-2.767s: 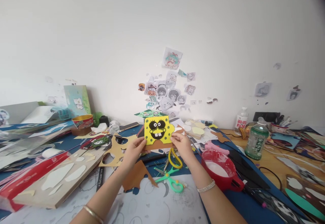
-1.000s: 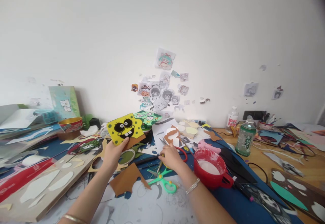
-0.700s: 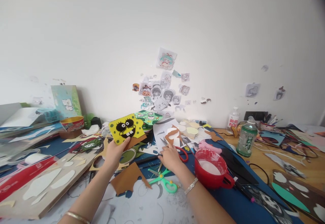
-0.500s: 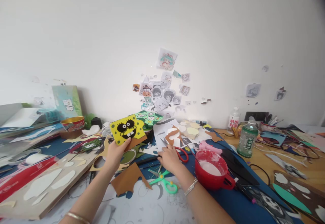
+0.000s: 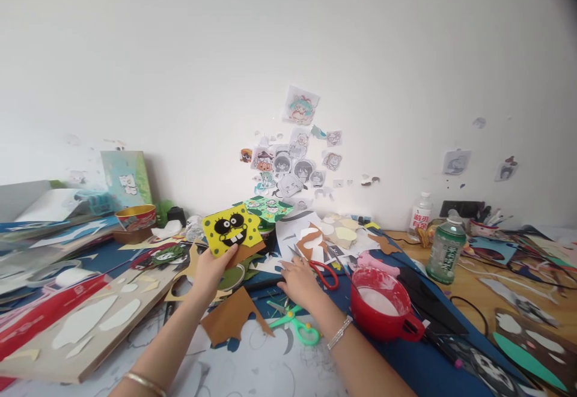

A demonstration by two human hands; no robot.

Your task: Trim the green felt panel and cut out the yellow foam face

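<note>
My left hand [image 5: 211, 272] pinches the lower edge of a yellow cartoon paper cutout [image 5: 216, 242], thumb in front. The cutout has green spots, black-ringed eyes, a toothy grin and a brown strip along its bottom. My right hand [image 5: 300, 280] reaches over paper scraps with its fingers apart, nothing seen in them. Beside it lie red-handled scissors [image 5: 332, 278], their blades toward the fingers. Just below the right hand are green-handled scissors [image 5: 303, 331]. A brown paper sheet [image 5: 234, 319] with cut-out edges lies between my forearms.
A red mug [image 5: 378, 319] with whitish contents stands right of my right wrist. Farther right is a green-labelled bottle [image 5: 446, 253]. At left lies a board [image 5: 58, 367] with white cut shapes. Paper drawings [image 5: 301, 106] hang on the wall behind.
The view has shifted slightly left, so things appear farther right. My right hand's fingers have spread a little over the scraps. The left hand still holds the yellow cutout.
</note>
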